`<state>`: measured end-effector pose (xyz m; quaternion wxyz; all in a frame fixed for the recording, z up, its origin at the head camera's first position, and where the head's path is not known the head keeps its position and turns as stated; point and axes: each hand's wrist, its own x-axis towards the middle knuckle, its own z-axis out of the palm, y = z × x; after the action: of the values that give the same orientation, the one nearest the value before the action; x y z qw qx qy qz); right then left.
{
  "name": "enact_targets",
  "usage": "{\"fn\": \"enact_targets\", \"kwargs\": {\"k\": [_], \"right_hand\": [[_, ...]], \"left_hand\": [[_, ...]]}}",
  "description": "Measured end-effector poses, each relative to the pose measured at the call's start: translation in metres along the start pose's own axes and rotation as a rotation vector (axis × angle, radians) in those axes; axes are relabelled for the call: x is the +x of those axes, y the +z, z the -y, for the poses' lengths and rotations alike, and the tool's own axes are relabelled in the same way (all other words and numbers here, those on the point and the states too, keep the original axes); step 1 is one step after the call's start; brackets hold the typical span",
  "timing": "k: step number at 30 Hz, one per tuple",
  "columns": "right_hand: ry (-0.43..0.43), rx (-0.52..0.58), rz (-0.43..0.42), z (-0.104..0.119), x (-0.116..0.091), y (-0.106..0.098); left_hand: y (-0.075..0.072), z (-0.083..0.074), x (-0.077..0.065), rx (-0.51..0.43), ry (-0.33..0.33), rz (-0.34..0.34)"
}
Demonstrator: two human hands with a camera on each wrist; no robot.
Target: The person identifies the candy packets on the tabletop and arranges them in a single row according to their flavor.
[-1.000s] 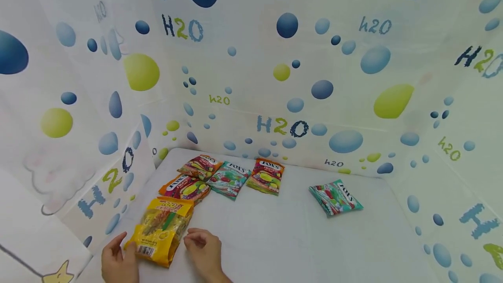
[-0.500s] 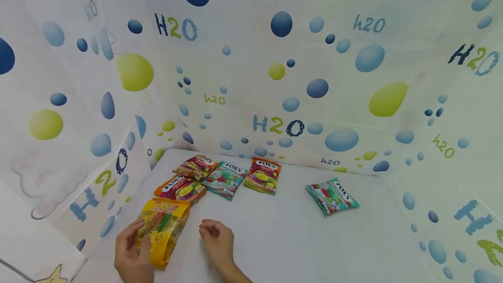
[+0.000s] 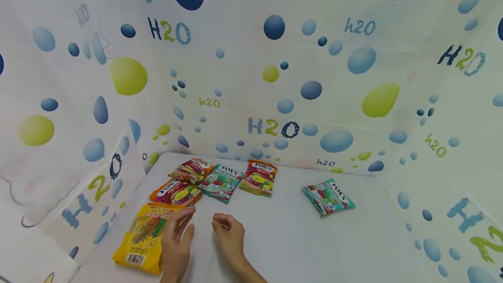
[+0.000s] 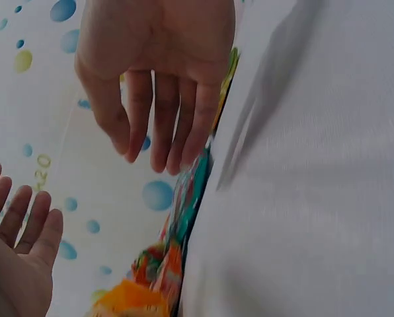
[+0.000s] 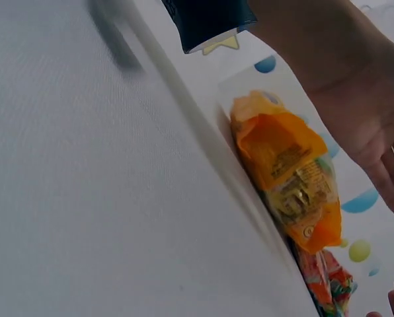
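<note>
On the left of the bench (image 3: 291, 243), the yellow bag (image 3: 141, 235) lay just in front of the Fox's packets (image 3: 174, 193). I saw the left hand (image 3: 177, 241) had crossed from its outer corner to above its right edge; I judged the bag released. That grip hung relaxed, fingers slightly apart, holding nothing. The right hand (image 3: 231, 236) hovered nearby, loosely bent, likewise unloaded.

Carries, on a white tabletop (image 3: 298, 241), a yellow bag (image 3: 135, 241) at near left; bears, beyond it, a front orange packet (image 3: 178, 192), a rear orange packet (image 3: 192, 170) and a teal packet (image 3: 221, 182) bunched together, a third orange packet (image 3: 258, 178) just beside, and a second teal packet (image 3: 328, 198) well apart.
</note>
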<state>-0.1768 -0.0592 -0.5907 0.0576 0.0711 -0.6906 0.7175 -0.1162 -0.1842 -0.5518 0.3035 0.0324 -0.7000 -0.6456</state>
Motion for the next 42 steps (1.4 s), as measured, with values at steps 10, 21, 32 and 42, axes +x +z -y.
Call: {"fn": "enact_targets", "kwargs": {"k": [10, 21, 32, 42], "right_hand": [[0.03, -0.087, -0.076, -0.005, 0.026, -0.04], [0.021, -0.136, -0.193, -0.006, 0.049, -0.067], [0.026, -0.249, -0.25, -0.01, 0.064, -0.083], [0.06, -0.322, -0.299, -0.017, 0.082, -0.104]], "left_hand": [[0.038, 0.023, 0.017, 0.044, -0.095, 0.172], [0.068, 0.041, 0.034, 0.119, -0.133, 0.272], [0.09, 0.051, 0.048, 0.194, -0.146, 0.344], [0.108, 0.058, 0.058, 0.22, -0.188, 0.362]]}}
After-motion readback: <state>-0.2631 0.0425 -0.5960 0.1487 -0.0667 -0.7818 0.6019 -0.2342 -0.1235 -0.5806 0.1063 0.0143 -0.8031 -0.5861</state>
